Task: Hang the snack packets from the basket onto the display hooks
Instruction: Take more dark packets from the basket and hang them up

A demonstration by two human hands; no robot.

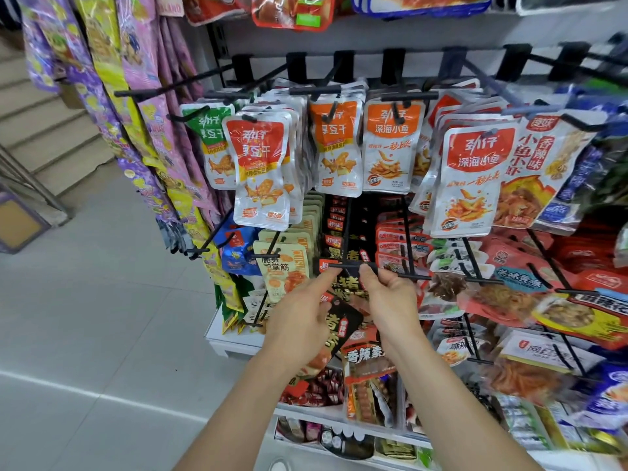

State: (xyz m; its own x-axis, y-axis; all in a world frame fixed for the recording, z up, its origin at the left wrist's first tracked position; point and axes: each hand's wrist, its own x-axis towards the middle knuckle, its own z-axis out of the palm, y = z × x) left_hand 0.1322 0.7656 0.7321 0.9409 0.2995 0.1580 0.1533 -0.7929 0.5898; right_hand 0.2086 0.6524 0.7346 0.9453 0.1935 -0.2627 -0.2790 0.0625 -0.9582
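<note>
Hanging now: my left grip (pixel 302 317) pinches the glossy black snack packet (pixel 343 317) just under the black wire display hook (pixel 350 265); my right grip (pixel 394 304) pinches its tip. Next: thread the hole on.

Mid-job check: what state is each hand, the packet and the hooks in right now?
Left hand: grips the black packet, index finger reaching to the hook's front bar.
Right hand: fingers pinch the hook's front bar.
Black packet: held tilted just below the hook, not yet hung.
Hook: carries black packets further back.
Orange packets: hanging on an upper hook.
Basket: not in view.
</note>
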